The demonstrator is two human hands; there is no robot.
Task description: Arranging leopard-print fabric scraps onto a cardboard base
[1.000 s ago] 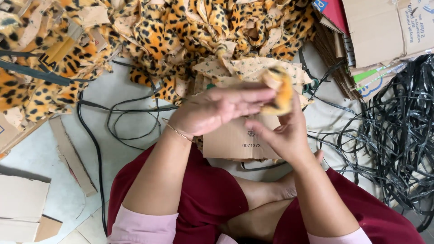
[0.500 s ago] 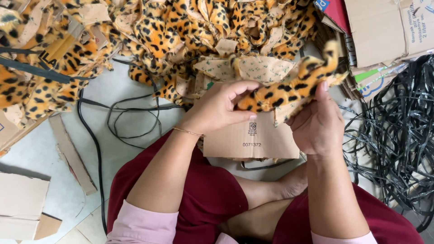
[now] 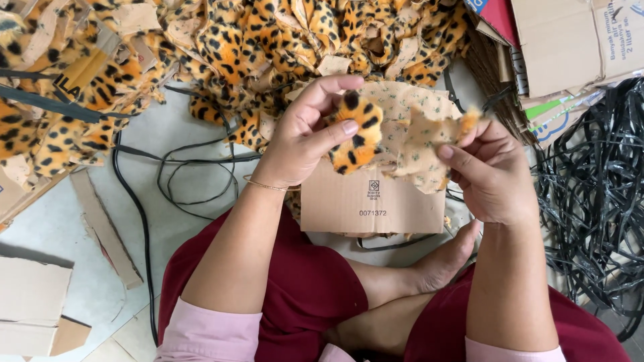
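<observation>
1. Since the earlier frame, the leopard-print fabric piece [image 3: 359, 131] has been turned: its long spotted face no longer spans both hands, and the pale beige backing now shows across the right half.
2. Left hand [image 3: 305, 137] has risen slightly; thumb and fingers are pinched on the spotted plush end of the piece, holding it above the cardboard sheet [image 3: 372, 204].
3. Right hand [image 3: 493, 171] has shifted lower and inward; its fingertips grip the opposite, pale end of the same piece, near a small orange tuft.
4. Location of the piece: held in the air between both hands, in front of the person's lap, above the cardboard sheet and just short of the fabric pile.
5. A thin bangle [image 3: 265, 184] sits on the left wrist.
6. Large pile of leopard-print fabric scraps [image 3: 255, 40] lies across the upper part of the floor, mixed with beige backing pieces.
7. Black cables [image 3: 174, 174] loop on the pale floor [image 3: 60, 221] to the left of the hands.
8. A tangle of black strapping bands [image 3: 590, 194] lies at the right.
9. Cardboard boxes [image 3: 570, 40] stand at upper right; flat cardboard pieces [image 3: 33, 302] lie at lower left.
10. The person sits cross-legged in a dark red garment [image 3: 302, 288] with pink sleeves [image 3: 208, 335].
</observation>
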